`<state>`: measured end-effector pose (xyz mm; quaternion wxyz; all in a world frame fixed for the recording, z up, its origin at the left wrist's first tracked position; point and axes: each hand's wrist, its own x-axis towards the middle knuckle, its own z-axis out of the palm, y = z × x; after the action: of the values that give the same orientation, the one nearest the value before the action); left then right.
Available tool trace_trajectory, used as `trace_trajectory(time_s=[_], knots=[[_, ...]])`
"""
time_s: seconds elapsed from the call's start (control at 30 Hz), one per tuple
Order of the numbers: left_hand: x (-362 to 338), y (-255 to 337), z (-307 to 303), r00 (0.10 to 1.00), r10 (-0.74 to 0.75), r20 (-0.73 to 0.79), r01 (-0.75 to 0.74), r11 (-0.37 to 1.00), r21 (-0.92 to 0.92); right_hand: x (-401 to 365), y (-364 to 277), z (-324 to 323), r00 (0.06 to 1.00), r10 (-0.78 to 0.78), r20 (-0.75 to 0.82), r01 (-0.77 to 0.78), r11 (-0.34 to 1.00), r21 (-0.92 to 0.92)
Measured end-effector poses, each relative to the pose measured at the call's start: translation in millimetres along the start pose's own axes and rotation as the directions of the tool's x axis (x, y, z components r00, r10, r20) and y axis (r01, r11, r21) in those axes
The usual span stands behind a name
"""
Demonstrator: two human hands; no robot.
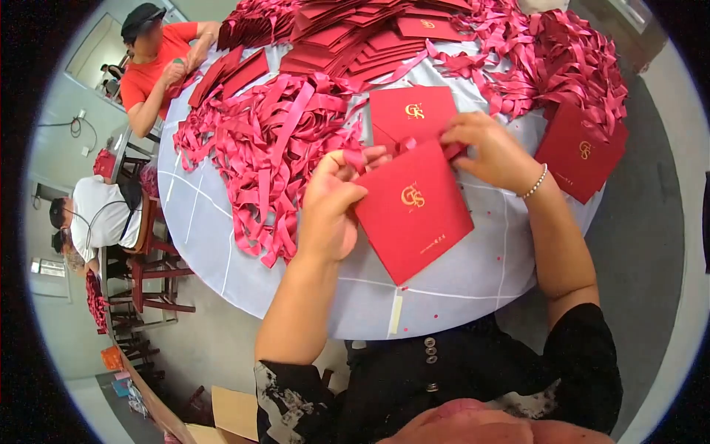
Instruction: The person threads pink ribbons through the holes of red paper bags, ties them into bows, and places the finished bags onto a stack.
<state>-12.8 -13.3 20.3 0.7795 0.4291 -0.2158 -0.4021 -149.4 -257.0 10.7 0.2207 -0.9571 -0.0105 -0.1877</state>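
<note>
A flat red paper bag (pixel 414 211) with a gold logo hangs tilted over the table's near side. My left hand (pixel 333 203) is closed on its upper left corner, thumb on the front, and a loop of pink-red ribbon (pixel 355 158) crosses its fingers. At the bag's upper right, my right hand (pixel 492 152) has its fingers bent together around a dark red ribbon (pixel 452 150); the fingertips are partly hidden. Just behind lies another red bag (pixel 411 108) with the same logo, partly covered by the held bag and hands.
A round table with a pale cloth (pixel 214 244) carries a heap of loose ribbons (pixel 285 148) at left and stacked red bags (pixel 347 37) at the back. More beribboned bags (pixel 584 148) are piled at right. A person in orange (pixel 166 63) works across the table; others sit farther left.
</note>
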Motion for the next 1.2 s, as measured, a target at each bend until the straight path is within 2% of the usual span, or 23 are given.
trace_trajectory(time_s=[0.03, 0.07, 0.1, 0.13, 0.17, 0.2, 0.23, 0.3, 0.37, 0.4, 0.47, 0.53, 0.57, 0.6, 0.63, 0.67, 0.73, 0.8, 0.83, 0.87, 0.93, 1.0, 1.2], knots=[[1.7, -5.9, -5.3, 1.000, -0.005, -0.031, 0.007, 0.998, 0.061, 1.0, -4.0, 2.6, 0.999, 0.008, 0.042, -0.007, 1.000, -0.023], [2.3, -12.9, -9.6, 0.997, -0.002, -0.071, 0.011, 0.992, 0.125, 1.5, -1.1, 6.5, 0.999, -0.048, 0.024, 0.049, 0.997, -0.058], [-0.3, -10.8, -4.0, 0.988, 0.001, -0.155, 0.033, 0.975, 0.218, 10.1, 0.6, 9.5, 0.997, -0.069, -0.019, 0.069, 0.998, 0.002], [0.2, -12.4, -9.2, 0.989, 0.078, -0.128, -0.014, 0.899, 0.438, 3.8, 5.6, 7.3, 0.997, -0.054, -0.054, 0.057, 0.997, 0.048], [-1.7, -13.8, -7.3, 0.984, 0.171, -0.043, -0.122, 0.835, 0.537, 0.6, 3.6, 8.1, 0.981, 0.090, -0.171, -0.075, 0.992, 0.097], [-0.6, -20.4, -17.9, 0.983, 0.184, 0.005, -0.132, 0.683, 0.718, -1.7, 5.0, 7.8, 0.932, 0.241, -0.271, -0.203, 0.966, 0.162], [2.1, -15.4, -19.0, 0.957, 0.238, 0.168, -0.265, 0.473, 0.840, -5.7, 21.0, 3.6, 0.907, 0.242, -0.345, -0.250, 0.968, 0.024], [-4.2, -16.2, -10.7, 0.983, 0.158, 0.092, -0.162, 0.520, 0.839, -7.7, 19.7, -16.9, 0.864, 0.342, -0.369, -0.416, 0.898, -0.142], [-2.8, -23.6, -14.2, 0.963, 0.196, 0.185, -0.255, 0.442, 0.860, -10.7, 19.1, -25.6, 0.822, 0.453, -0.345, -0.563, 0.739, -0.371], [-1.0, -27.0, -16.3, 0.946, 0.220, 0.238, -0.312, 0.412, 0.856, -17.8, 31.3, -23.7, 0.855, 0.386, -0.347, -0.510, 0.749, -0.423], [-1.3, -24.2, -12.4, 0.946, 0.214, 0.243, -0.313, 0.413, 0.855, -19.6, 39.8, -15.7, 0.914, 0.238, -0.328, -0.388, 0.748, -0.538], [-3.3, -22.3, -9.2, 0.958, 0.198, 0.205, -0.269, 0.389, 0.881, -13.4, 21.2, -6.2, 0.966, 0.047, -0.255, -0.160, 0.883, -0.441], [-3.3, -23.0, -9.0, 0.938, 0.257, 0.233, -0.305, 0.290, 0.907, -11.3, 17.2, 2.0, 0.987, 0.007, -0.159, -0.053, 0.958, -0.283], [-4.4, -21.2, -7.5, 0.935, 0.266, 0.232, -0.307, 0.285, 0.908, -5.4, -4.4, 1.6, 0.991, 0.121, -0.048, -0.128, 0.970, -0.204], [-6.3, -17.8, -4.8, 0.902, 0.334, 0.274, -0.336, 0.145, 0.930, -1.0, -22.3, -0.2, 0.972, 0.225, 0.072, -0.214, 0.968, -0.133], [-8.6, -14.5, -2.3, 0.861, 0.392, 0.323, -0.352, 0.001, 0.936, -0.5, -21.3, 6.6, 0.971, 0.239, 0.014, -0.233, 0.958, -0.164], [-12.2, -9.8, 1.3, 0.849, 0.417, 0.326, -0.355, -0.007, 0.935, -2.4, -17.2, 11.4, 0.975, 0.218, -0.043, -0.223, 0.956, -0.190], [-14.8, -6.7, 3.9, 0.922, 0.302, 0.244, -0.265, 0.031, 0.964, -3.3, -12.1, 11.3, 0.976, 0.196, -0.100, -0.213, 0.953, -0.217], [-14.7, -8.4, 3.2, 0.919, 0.293, 0.262, -0.265, -0.030, 0.964, -3.7, -9.7, 10.8, 0.965, 0.247, -0.088, -0.256, 0.959, -0.119], [-13.5, -10.4, 1.6, 0.917, 0.299, 0.263, -0.266, -0.032, 0.963, -4.1, -6.8, 10.1, 0.953, 0.296, -0.070, -0.298, 0.954, -0.021], [-10.3, -16.0, -3.3, 0.931, 0.256, 0.260, -0.282, 0.054, 0.958, -4.5, 3.3, 8.4, 0.957, 0.282, -0.062, -0.285, 0.957, -0.048], [-8.3, -21.2, -7.7, 0.924, 0.270, 0.270, -0.290, 0.037, 0.956, -4.9, 8.7, 11.1, 0.962, 0.268, -0.050, -0.271, 0.960, -0.075], [-9.5, -22.4, -7.2, 0.957, 0.166, 0.239, -0.253, 0.065, 0.965, -5.2, 6.1, 16.9, 0.941, 0.296, -0.165, -0.288, 0.955, 0.071]])
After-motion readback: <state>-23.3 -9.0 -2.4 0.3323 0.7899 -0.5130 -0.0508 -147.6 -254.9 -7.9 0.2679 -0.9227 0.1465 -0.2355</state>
